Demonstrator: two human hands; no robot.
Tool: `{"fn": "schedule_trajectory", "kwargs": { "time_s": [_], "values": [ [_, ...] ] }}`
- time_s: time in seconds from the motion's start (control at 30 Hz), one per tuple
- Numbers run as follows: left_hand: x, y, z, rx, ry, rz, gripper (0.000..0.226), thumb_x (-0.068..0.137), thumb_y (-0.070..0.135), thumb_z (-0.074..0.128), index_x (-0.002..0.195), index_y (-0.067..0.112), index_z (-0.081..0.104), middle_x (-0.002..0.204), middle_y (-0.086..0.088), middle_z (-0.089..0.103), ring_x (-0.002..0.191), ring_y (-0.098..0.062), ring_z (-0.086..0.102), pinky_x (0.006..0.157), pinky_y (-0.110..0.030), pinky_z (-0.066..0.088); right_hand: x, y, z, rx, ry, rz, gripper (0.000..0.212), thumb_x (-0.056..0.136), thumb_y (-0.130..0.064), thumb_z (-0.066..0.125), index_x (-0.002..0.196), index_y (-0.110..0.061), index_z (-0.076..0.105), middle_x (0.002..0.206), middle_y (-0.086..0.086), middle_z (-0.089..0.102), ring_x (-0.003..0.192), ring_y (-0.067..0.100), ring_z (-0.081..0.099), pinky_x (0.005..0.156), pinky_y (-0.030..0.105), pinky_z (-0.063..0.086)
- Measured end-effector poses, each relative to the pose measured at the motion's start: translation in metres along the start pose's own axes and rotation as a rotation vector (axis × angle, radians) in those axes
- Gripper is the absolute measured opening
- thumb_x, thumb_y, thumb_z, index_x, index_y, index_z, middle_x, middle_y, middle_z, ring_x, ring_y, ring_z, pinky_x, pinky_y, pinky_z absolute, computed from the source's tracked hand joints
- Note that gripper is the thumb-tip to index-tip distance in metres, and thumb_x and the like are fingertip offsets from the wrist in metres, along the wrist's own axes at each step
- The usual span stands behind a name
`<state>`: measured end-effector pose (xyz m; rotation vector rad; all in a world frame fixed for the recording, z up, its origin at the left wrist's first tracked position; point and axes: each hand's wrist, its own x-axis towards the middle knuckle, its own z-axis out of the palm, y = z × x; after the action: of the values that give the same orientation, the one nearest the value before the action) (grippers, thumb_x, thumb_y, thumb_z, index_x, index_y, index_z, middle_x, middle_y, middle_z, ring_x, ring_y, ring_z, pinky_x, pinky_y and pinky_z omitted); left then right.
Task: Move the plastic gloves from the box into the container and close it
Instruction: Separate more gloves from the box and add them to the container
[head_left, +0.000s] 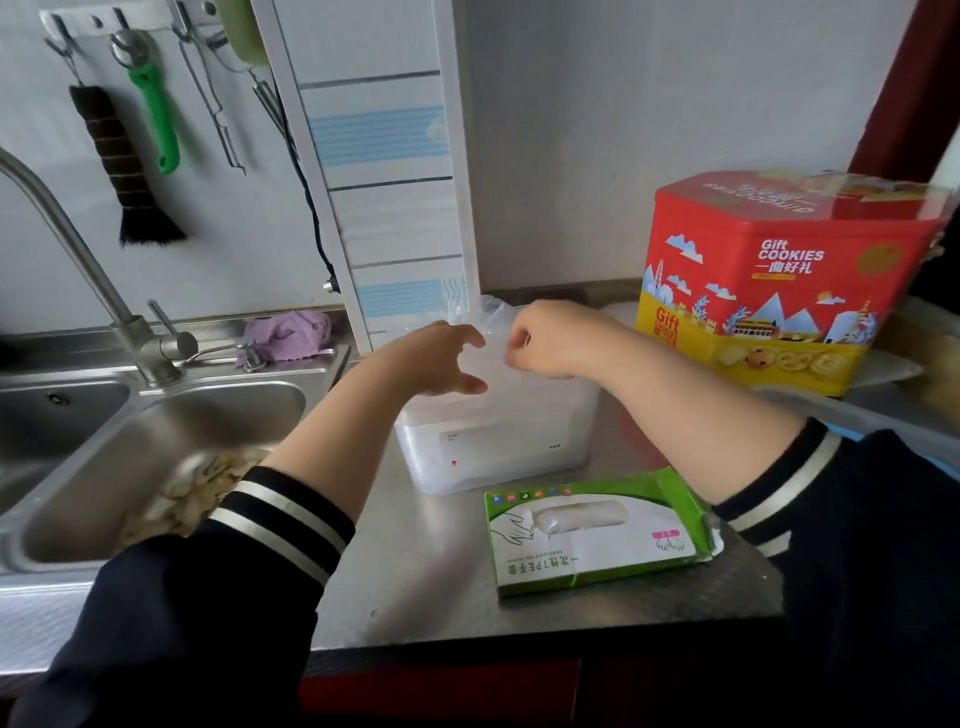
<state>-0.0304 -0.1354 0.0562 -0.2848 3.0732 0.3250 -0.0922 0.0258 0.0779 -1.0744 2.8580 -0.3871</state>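
Roughly midway by the look of it. Clear plastic gloves (491, 325) bunched up over the open top of the white container (493, 447), sticking up above the rim, not tucked in yet. Right hand (545, 340) curled tight and pinching the wad from the right; left hand (447, 358) spread wide just beside it on the left, thumb and fingers apart, maybe touching the plastic but hard to tell. Green glove box (597, 530) lying flat on the steel counter (415, 571) in front of the container, end flap torn open, a bit of film visible in its oval window, so possibly more inside. Left to do: stuffing the wad down, then closing up. No lid anywhere in sight.
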Motion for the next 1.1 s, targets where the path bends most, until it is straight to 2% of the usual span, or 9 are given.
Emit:
{"fn": "schedule_trajectory", "kwargs": {
  "time_s": [0.07,0.17,0.3,0.4,0.57,0.7,0.8,0.93,1.1],
  "values": [
    [0.004,0.002,0.000,0.001,-0.028,-0.005,0.065,0.085,0.039,0.071,0.142,0.025,0.042,0.138,-0.003,0.048,0.120,-0.023,0.051,0.103,-0.035,0.041,0.005,0.003,-0.001,0.031,-0.215,0.017,0.035,0.089,-0.039,0.064,0.115,-0.015,0.067,0.093,0.003,0.067,0.076,0.021,0.063,0.066,0.028,0.051],
    [0.008,0.002,0.003,0.006,-0.158,-0.051,0.065,0.088,0.039,0.068,0.144,0.026,0.039,0.142,-0.001,0.046,0.120,-0.023,0.053,0.098,-0.035,0.049,0.018,0.006,0.006,-0.148,-0.303,0.029,0.035,0.091,-0.037,0.062,0.118,-0.013,0.061,0.102,0.003,0.060,0.080,0.022,0.056,0.057,0.025,0.042],
    [0.007,0.001,0.002,-0.017,-0.257,-0.106,0.050,0.097,0.038,0.054,0.143,0.028,0.040,0.139,-0.002,0.048,0.112,-0.025,0.058,0.080,-0.033,0.058,0.033,0.005,0.021,-0.191,-0.399,0.030,0.033,0.093,-0.031,0.058,0.122,-0.016,0.063,0.119,0.004,0.064,0.094,0.023,0.061,0.074,0.028,0.047],
    [0.000,0.003,-0.009,-0.092,-0.061,-0.084,0.035,0.103,0.023,0.039,0.136,0.025,0.049,0.124,-0.005,0.053,0.094,-0.026,0.064,0.063,-0.030,0.057,0.028,0.011,0.009,-0.080,-0.269,0.039,0.029,0.096,-0.017,0.046,0.116,-0.009,0.065,0.105,0.012,0.066,0.079,0.027,0.065,0.064,0.032,0.053],
    [-0.019,-0.019,-0.019,0.133,0.254,-0.066,0.031,0.101,0.031,0.042,0.128,0.026,0.057,0.126,-0.004,0.059,0.118,-0.029,0.051,0.100,-0.045,0.043,0.000,0.031,-0.020,0.369,0.020,0.007,0.024,0.096,-0.015,0.047,0.105,-0.006,0.067,0.108,0.020,0.068,0.083,0.024,0.065,0.081,0.043,0.056],
    [-0.044,-0.011,-0.006,0.077,0.718,0.057,0.024,0.099,0.025,0.049,0.104,0.016,0.069,0.097,-0.008,0.064,0.096,-0.034,0.054,0.073,-0.045,0.050,-0.064,0.032,-0.020,0.797,0.008,-0.188,0.013,0.093,-0.012,0.062,0.104,-0.009,0.068,0.080,0.004,0.070,0.069,0.009,0.063,0.061,0.021,0.050],
    [-0.070,0.016,0.019,0.125,0.964,0.349,0.026,0.098,0.025,0.050,0.088,0.009,0.068,0.078,-0.007,0.060,0.073,-0.031,0.054,0.055,-0.041,0.045,-0.094,0.039,0.005,0.647,-0.155,-0.258,0.011,0.084,-0.020,0.073,0.094,-0.016,0.071,0.083,-0.002,0.072,0.076,0.007,0.064,0.073,0.022,0.051],
    [-0.092,0.044,0.070,-0.017,0.748,0.618,0.032,0.097,0.040,0.052,0.096,0.013,0.069,0.084,0.000,0.064,0.075,-0.024,0.058,0.060,-0.036,0.048,-0.108,0.057,0.052,0.309,-0.234,-0.233,0.011,0.084,-0.042,0.071,0.083,-0.031,0.068,0.106,-0.014,0.059,0.106,0.009,0.056,0.090,0.027,0.046],
    [-0.101,0.061,0.128,-0.225,0.180,0.454,0.082,0.077,0.074,0.048,0.142,0.025,0.041,0.129,0.005,0.056,0.120,-0.017,0.048,0.100,-0.033,0.039,-0.126,0.055,0.075,-0.087,-0.150,-0.209,0.025,0.096,-0.047,0.050,0.112,-0.035,0.065,0.143,-0.017,0.034,0.133,0.009,0.030,0.076,0.020,0.020]
  ]
}}
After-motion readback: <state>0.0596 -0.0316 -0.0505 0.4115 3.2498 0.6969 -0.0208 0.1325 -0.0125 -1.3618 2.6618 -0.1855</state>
